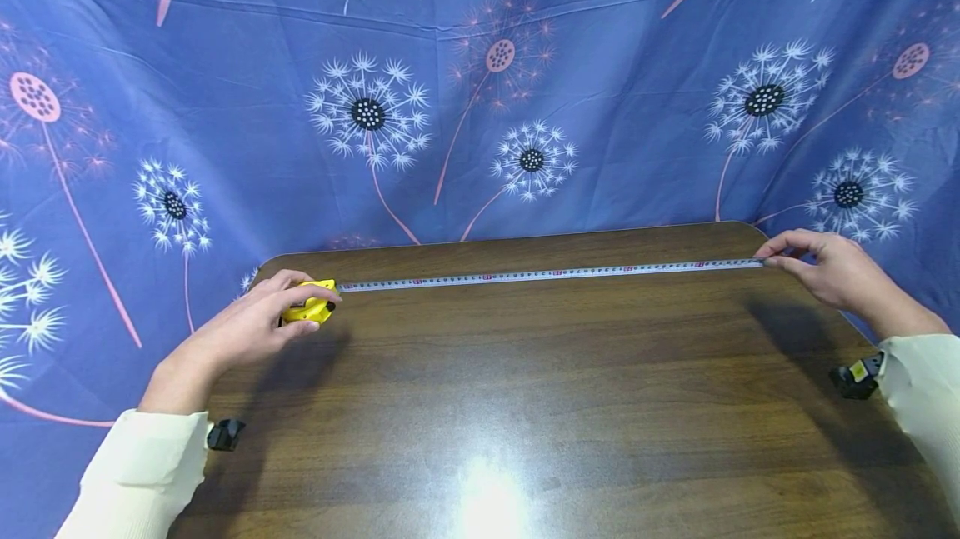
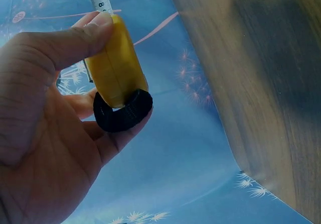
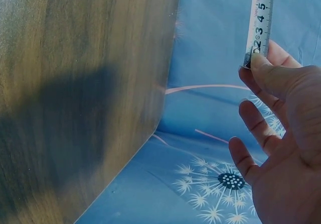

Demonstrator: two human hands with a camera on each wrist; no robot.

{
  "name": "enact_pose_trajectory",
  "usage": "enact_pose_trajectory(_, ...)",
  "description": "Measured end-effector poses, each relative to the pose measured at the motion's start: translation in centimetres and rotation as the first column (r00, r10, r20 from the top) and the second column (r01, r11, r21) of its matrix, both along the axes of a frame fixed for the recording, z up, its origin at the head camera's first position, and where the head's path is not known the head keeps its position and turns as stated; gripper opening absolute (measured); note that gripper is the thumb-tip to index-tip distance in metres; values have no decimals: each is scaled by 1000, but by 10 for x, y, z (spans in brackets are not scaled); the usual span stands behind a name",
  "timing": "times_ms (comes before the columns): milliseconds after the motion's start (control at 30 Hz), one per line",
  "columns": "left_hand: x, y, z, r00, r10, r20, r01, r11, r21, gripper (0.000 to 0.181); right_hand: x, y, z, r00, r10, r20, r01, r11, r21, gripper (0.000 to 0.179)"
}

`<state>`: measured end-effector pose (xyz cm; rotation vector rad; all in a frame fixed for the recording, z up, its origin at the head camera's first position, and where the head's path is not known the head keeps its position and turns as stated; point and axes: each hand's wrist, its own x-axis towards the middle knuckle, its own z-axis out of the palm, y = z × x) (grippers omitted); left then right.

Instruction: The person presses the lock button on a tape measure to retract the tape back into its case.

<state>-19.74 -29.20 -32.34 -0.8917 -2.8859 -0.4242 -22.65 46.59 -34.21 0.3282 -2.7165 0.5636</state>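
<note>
1. Tape measure in our hands: its yellow case (image 1: pixel 311 311) sits at the left and its pale blade (image 1: pixel 558 274) runs out to the right, drawn nearly straight over the far part of the brown wood-grain table (image 1: pixel 525 372)

2. We grasp the case in our left hand (image 1: pixel 258 318), thumb on one side and fingers around the other; in the left wrist view a black loop (image 2: pixel 128 116) lies at the end of the case, against our fingers

3. With our right hand (image 1: pixel 828 268) we pinch the free end of the blade between thumb and forefinger, near the table's right edge, while the other visible fingers stand apart from it

4. We see black numerals along the blade, with red marks among them; whether it touches the table we cannot tell

5. Behind the table we have a blue cloth (image 1: pixel 630 131) printed with white and pink dandelions

6. We wear pale sleeves (image 1: pixel 142 464), and a small black device (image 1: pixel 225 436) shows beside the left cuff, another (image 1: pixel 857 379) beside the right
</note>
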Motion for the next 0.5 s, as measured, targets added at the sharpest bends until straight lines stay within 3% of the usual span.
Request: enact_pose_trajectory(500,-1,-1,0,999,-34,-41,33,999,-4,45,1,0,-1,999,26,-36,-26,1000,-15,14)
